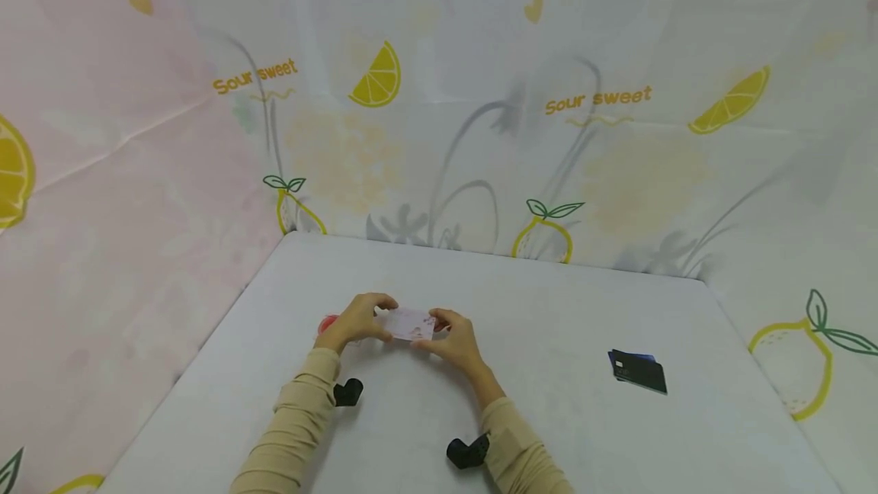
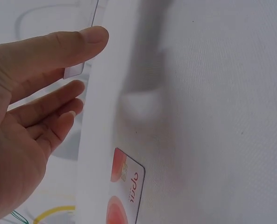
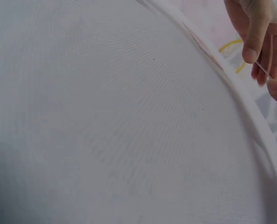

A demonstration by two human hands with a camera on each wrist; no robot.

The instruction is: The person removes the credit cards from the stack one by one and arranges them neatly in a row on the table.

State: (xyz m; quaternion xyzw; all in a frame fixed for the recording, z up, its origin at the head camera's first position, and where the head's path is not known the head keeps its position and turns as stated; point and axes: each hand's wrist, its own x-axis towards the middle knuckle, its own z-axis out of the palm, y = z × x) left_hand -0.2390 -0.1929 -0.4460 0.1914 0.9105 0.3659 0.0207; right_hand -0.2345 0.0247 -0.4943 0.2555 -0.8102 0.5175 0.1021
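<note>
Both hands hold a thin pale pink card (image 1: 410,324) with small red patterns, above the middle of the white table. My left hand (image 1: 360,319) pinches its left end between thumb and fingers. At the other end, my right hand (image 1: 454,338) grips it the same way. In the left wrist view the card (image 2: 74,70) appears edge-on with a clear plastic-looking border, between the thumb and fingers of the left hand (image 2: 31,88). A red-and-white bank card (image 2: 125,191) with a chip lies on the table below the left hand, partly hidden behind it in the head view.
Toward the right side of the table (image 1: 549,402) lies a black card (image 1: 639,372) overlapping a blue card (image 1: 645,357). A lemon-print cloth (image 1: 439,136) hangs behind the table and along its left side. Black wrist cameras (image 1: 469,452) sit on both forearms.
</note>
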